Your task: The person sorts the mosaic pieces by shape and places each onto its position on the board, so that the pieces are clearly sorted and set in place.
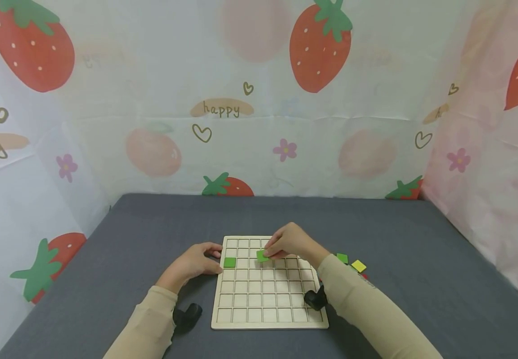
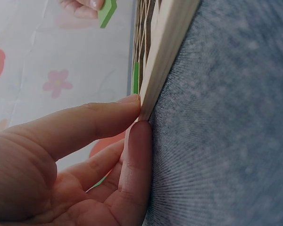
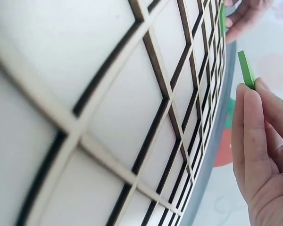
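Observation:
A pale wooden grid board (image 1: 255,300) lies flat on the table, with one green square tile (image 1: 229,262) in a cell near its left edge. My right hand (image 1: 292,243) pinches a second green square tile (image 1: 262,256) between thumb and fingertips, over the upper middle of the board. In the right wrist view this held tile (image 3: 245,69) is tilted and seen nearly edge-on. At the board's left side, my left hand (image 1: 192,264) touches the edge with thumb and fingers apart. Its fingertips (image 2: 139,134) rest against the board's side in the left wrist view.
Beside the right forearm lie loose tiles: a green one (image 1: 342,258), a yellow one (image 1: 359,266) and a partly hidden red one (image 1: 365,276). Dark grey cloth (image 1: 164,214) covers the table. A strawberry-printed curtain (image 1: 259,149) stands behind and at both sides.

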### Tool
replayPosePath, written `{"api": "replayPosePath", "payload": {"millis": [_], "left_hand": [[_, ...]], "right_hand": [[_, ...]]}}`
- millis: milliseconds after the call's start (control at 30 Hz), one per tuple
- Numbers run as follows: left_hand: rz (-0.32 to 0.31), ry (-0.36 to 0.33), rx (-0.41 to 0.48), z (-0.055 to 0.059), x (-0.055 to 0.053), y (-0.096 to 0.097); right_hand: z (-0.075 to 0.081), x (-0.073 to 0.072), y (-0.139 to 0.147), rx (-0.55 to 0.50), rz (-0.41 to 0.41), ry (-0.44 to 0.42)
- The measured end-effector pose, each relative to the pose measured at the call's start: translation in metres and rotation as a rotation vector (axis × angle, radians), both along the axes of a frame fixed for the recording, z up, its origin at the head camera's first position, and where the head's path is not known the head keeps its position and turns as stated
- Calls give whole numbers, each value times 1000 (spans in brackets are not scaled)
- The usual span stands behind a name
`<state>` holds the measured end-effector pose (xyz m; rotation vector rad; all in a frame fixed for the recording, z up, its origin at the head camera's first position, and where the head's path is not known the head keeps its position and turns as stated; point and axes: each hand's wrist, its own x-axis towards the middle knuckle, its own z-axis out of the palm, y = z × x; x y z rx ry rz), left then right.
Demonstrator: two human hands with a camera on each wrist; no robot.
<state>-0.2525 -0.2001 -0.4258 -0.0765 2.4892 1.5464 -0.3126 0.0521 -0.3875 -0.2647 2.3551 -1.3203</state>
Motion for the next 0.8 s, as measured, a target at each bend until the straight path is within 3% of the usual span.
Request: {"api": "replayPosePath", "payload": {"millis": [800], "left_hand": [[-3,-5,7,1,-1,0]], "right_hand": [[-2,1,-28,-49,30,-46]]}}
